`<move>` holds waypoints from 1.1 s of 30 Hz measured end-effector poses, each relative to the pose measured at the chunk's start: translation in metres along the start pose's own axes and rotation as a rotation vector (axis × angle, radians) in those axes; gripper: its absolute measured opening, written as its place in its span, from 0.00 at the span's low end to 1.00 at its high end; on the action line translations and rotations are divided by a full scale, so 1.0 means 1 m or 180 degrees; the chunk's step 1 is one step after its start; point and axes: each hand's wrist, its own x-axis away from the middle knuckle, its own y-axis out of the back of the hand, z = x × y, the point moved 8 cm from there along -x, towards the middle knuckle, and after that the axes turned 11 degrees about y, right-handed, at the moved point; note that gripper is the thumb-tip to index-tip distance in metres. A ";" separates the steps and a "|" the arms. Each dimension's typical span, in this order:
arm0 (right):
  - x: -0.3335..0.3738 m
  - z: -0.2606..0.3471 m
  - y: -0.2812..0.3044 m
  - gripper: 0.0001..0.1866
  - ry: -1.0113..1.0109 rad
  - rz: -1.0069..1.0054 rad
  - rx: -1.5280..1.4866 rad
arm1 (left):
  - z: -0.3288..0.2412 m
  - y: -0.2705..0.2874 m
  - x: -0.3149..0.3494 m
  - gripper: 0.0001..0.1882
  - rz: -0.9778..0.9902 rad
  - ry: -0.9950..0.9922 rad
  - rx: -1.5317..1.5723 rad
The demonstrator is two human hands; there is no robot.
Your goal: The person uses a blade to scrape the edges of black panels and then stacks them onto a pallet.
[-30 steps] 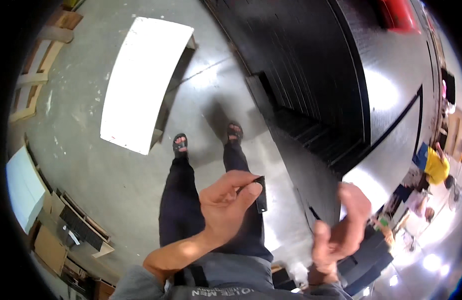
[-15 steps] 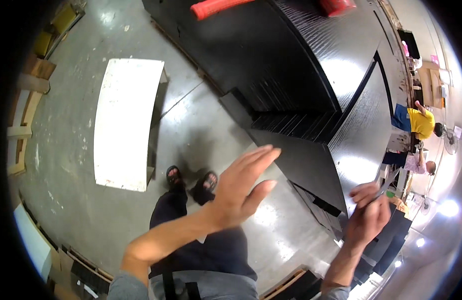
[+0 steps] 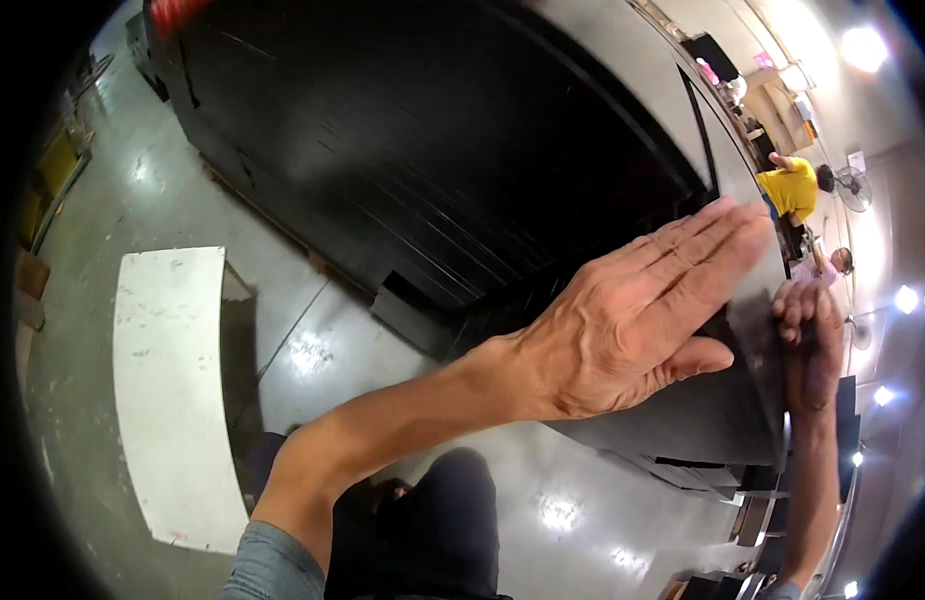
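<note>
My left hand (image 3: 633, 320) reaches across the middle with its fingers stretched out flat, just over the near corner of a stack of black panels (image 3: 423, 140). Whether its palm touches the surface cannot be told. To its right, my right hand (image 3: 811, 335) is closed, fingers curled, beside the outer edge of the nearest black panel (image 3: 673, 430). What lies in its fingers, if anything, is hidden. Fine pale scratch-like lines run over the dark side of the stack.
A white bench (image 3: 173, 400) stands on the grey floor (image 3: 313, 350) to the left. A blurred red object (image 3: 173, 12) sits at the top left of the stack. Beyond it on the right are a person in a yellow top (image 3: 791, 190), another person (image 3: 823, 265) and a fan (image 3: 851, 190).
My left hand has moved right and up over the stack's corner. The view has shifted closer to the black panels. The thin grey piece seen at my right hand before no longer shows clearly.
</note>
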 end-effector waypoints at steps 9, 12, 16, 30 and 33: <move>0.003 -0.006 0.012 0.17 0.0277 0.0071 0.0173 | 0.105 0.019 0.226 0.35 0.0135 0.0963 0.0408; 0.003 -0.011 0.001 0.16 0.0121 0.0303 -0.0105 | 0.124 0.034 0.284 0.33 0.0084 0.1557 0.0516; 0.002 0.007 0.000 0.15 0.0288 0.0234 0.0199 | 0.154 0.061 0.364 0.26 0.0112 0.2940 0.0171; -0.002 -0.012 0.009 0.16 0.0388 0.0771 0.0260 | 0.106 0.023 0.224 0.37 0.0045 0.1498 0.0754; -0.006 -0.016 0.034 0.21 0.0365 0.0525 0.0980 | 0.129 0.026 0.275 0.30 -0.0230 0.1995 0.1416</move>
